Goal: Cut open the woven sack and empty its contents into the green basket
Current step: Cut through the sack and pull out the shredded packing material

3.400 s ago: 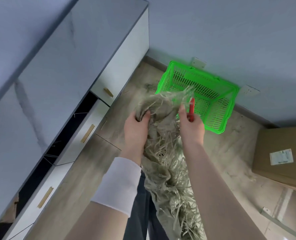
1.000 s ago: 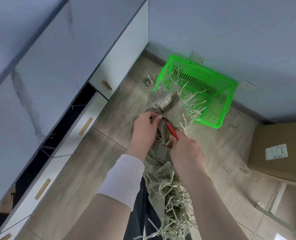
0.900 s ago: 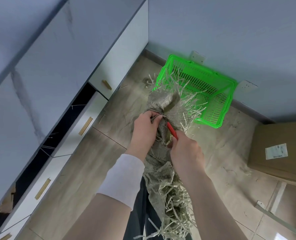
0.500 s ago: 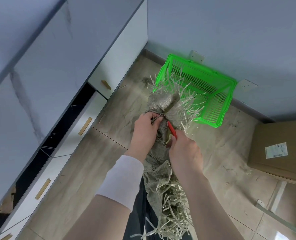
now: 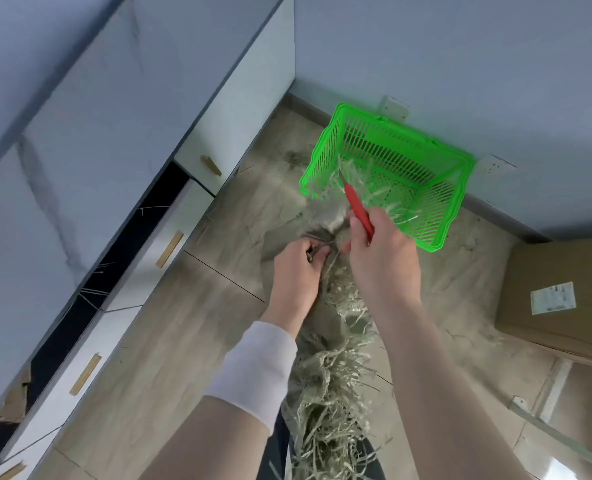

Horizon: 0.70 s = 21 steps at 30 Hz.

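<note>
As left fingers [image 5: 304,248] grip sack [image 5: 325,372], label [image 5: 552,297] unreadable

The basket [image 5: 325,150] is bright green, its walls a grid of narrow slots. My cutter [image 5: 358,209] has a red handle. The sack [image 5: 329,372] is dull grey-beige and coarsely woven, with paler straw-coloured strands fraying out. A white band [image 5: 256,368] wraps my left wrist. The floor [image 5: 170,341] is grey-brown wood grain, the drawers [image 5: 232,109] white with tan handles [image 5: 170,249], the box [image 5: 557,265] brown with a white label [image 5: 552,297].

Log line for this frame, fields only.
left hand: grips woven sack at neck; right hand: holds red cutter, blade toward green basket
</note>
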### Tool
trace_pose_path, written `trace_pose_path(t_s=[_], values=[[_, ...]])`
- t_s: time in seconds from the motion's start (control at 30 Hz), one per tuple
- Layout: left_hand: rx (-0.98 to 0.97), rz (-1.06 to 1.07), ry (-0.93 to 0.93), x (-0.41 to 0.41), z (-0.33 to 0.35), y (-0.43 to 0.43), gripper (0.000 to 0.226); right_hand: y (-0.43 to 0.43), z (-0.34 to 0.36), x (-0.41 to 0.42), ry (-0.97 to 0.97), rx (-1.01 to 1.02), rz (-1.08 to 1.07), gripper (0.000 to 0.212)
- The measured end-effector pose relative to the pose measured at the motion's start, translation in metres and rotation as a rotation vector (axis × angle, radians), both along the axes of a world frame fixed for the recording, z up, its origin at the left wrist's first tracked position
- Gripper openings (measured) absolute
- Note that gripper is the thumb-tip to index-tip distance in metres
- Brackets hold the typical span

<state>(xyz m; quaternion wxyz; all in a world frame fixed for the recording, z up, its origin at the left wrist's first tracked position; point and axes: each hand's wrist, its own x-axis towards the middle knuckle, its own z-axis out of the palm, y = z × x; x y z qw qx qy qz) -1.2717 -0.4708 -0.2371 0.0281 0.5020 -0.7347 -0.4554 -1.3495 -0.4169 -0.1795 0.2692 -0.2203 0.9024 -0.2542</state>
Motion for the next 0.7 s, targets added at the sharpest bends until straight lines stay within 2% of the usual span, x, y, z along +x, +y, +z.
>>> trace_pose_path(t_s=[0.17, 0.3, 0.4, 0.5, 0.6, 0.7], values=[[0.049, 0.053, 0.009, -0.007, 0.004, -0.019, 0.023, 0.011, -0.011, 0.0, -0.067, 0.141, 0.016, 0.033], [0.072, 0.072, 0.017, -0.009, 0.005, -0.027, 0.023, 0.017, -0.014, 0.015, -0.043, 0.121, 0.043, 0.03], [0.108, 0.076, 0.034, -0.008, 0.005, -0.024, 0.02, 0.016, -0.015, 0.025, 0.03, 0.041, -0.184, 0.041], [0.134, 0.057, 0.04, -0.006, 0.004, -0.019, 0.015, 0.007, -0.024, 0.013, -0.095, 0.08, -0.357, 0.057], [0.092, -0.014, 0.013, -0.001, 0.002, -0.016, 0.012, -0.002, -0.04, -0.001, -0.241, 0.062, -0.299, 0.035], [0.002, -0.137, -0.044, 0.002, -0.001, -0.017, 0.015, -0.002, -0.049, -0.009, -0.215, 0.025, -0.212, 0.029]])
